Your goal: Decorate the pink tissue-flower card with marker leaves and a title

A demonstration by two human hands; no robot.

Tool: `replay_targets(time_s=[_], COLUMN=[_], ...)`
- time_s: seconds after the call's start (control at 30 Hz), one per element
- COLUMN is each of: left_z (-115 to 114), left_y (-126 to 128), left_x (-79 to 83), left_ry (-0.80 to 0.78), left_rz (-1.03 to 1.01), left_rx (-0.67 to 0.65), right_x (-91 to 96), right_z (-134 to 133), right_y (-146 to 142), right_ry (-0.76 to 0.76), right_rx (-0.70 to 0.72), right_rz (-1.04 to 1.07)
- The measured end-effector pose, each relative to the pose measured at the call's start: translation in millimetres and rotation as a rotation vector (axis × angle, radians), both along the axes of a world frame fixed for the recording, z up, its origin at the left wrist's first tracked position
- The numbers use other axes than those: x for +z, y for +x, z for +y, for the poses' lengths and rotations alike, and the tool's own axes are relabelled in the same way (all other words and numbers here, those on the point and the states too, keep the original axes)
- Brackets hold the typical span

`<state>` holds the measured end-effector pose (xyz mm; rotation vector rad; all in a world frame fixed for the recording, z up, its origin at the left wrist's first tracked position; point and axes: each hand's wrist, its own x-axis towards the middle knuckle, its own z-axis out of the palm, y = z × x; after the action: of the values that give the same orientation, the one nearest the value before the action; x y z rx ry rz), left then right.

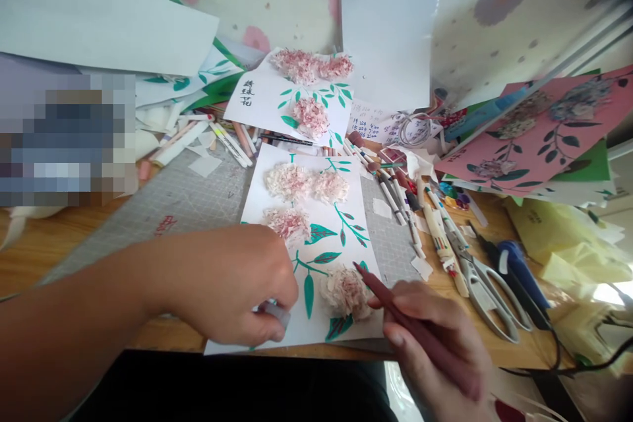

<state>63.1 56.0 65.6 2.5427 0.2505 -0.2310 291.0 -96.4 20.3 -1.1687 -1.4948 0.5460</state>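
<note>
My right hand (440,330) grips a maroon marker pen (415,326), its dark tip pointing up and left over the lowest flower. My left hand (237,283) is closed on a small pale grey piece (275,312), mostly hidden by its fingers, and rests on the left side of the white paper (270,231). That paper carries several raised pink-and-cream paper flowers (346,291) and painted green leaves (309,297), some with dark red veins. Part of the sheet is covered by my left hand.
A grey cutting mat (198,191) lies beneath the sheet. Behind stands a finished-looking flower picture (247,105) with black characters. Pens (395,201), scissors (494,303) and a blue-handled tool (524,277) are at right, near a pink flower picture (539,138) and yellow packaging (568,237).
</note>
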Motion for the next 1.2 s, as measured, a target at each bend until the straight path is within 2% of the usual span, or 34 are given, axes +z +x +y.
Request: replay_targets(time_s=[0.1, 0.23, 0.33, 0.5, 0.67, 0.9, 1.07, 1.2], left_z=[0.3, 1.6, 2.9, 2.1, 2.2, 3.2, 3.1, 3.5], left_y=[-2.6, -5.5, -5.4, -3.6, -4.6, -5.7, -4.0, -2.9], left_x=[1.1, 3.3, 5.8, 10.3, 6.9, 5.0, 7.9, 8.0], left_ry=[0.042, 0.094, 0.100, 0.118, 0.082, 0.052, 0.052, 0.072], left_rz=[-0.009, -0.054, -0.026, 0.016, -0.007, -0.023, 0.003, -0.013], left_rx=[0.020, 0.022, 0.018, 0.005, 0.006, 0.030, 0.028, 0.024], right_x=[10.2, 6.6, 3.0, 4.4, 6.1, 11.2, 10.3, 8.1], right_z=[20.8, 36.6, 41.8, 45.6, 47.0, 42.0, 40.9, 44.5], right_y=[-0.7, -10.8, -17.8, -17.5, -15.5, -16.7, -15.1, -15.6], right_ry=[-0.022, 0.055, 0.095, 0.089, 0.090, 0.035, 0.010, 0.051], right_rx=[0.108, 0.088, 0.123, 0.112, 0.129, 0.201, 0.154, 0.153], right_rz=[-0.175, -0.230, -0.269, -0.348, -0.397, -0.303, -0.274, -0.327])
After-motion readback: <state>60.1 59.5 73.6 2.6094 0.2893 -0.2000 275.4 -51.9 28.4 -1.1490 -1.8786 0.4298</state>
